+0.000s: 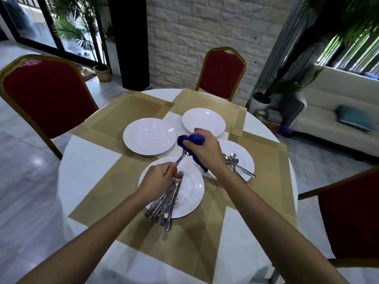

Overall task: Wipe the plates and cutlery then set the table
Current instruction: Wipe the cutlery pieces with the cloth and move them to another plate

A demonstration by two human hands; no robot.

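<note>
1. Currently the spoon (pixel 183 157) is held in the air just above the far rim of the near plate (pixel 192 191); its long axis slopes from the handle, low and toward the person, up to the bowl, farther away and to the right.
2. The left hand (pixel 159 178) is closed around the handle end, fingers curled tight.
3. The right hand (pixel 202 149) is clenched on a blue cloth (pixel 194 140), which is bunched over the spoon's bowl; a tail of the cloth hangs down beyond the near plate's right rim.
4. So the bowl lies up and to the right of the left grip, straight into the cloth; a wipe would likely run along that axis, and the right hand is the nearer one to do it.
5. On the near plate lies a pile of cutlery (pixel 164 203), handles overhanging the rim toward the person, with dark specks beside it.
6. Right of that plate, partly hidden by the right wrist, the right plate (pixel 244 154) carries a few spoons (pixel 233 160), probably the wiped ones.
7. Beyond the near plate, two more plates (pixel 149 136) sit bare.
</note>
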